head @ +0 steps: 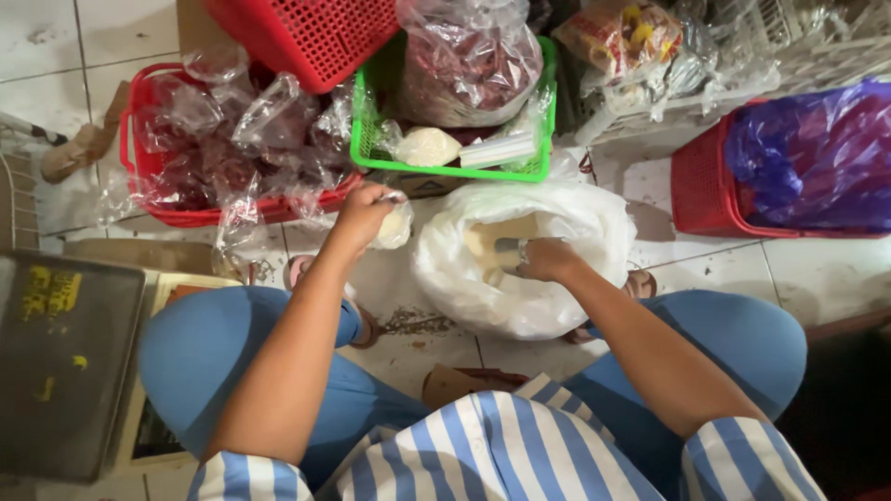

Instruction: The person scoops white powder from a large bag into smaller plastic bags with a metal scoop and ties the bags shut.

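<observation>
My left hand (pixel 360 215) holds a small clear plastic bag (pixel 393 227) partly filled with pale powder, pinching its top. My right hand (pixel 548 260) is inside a big white sack (pixel 566 306) of the same pale powder, gripping a metal scoop (pixel 509 249). The sack stands open on the tiled floor between my knees. The small bag hangs just left of the sack's rim.
A green basket (pixel 445 167) with filled bags stands behind the sack. A red basket (pixel 158 204) of clear packets sits at left, another red basket (pixel 696 195) with a blue bag at right. A weighing scale (pixel 65 362) is at my left knee.
</observation>
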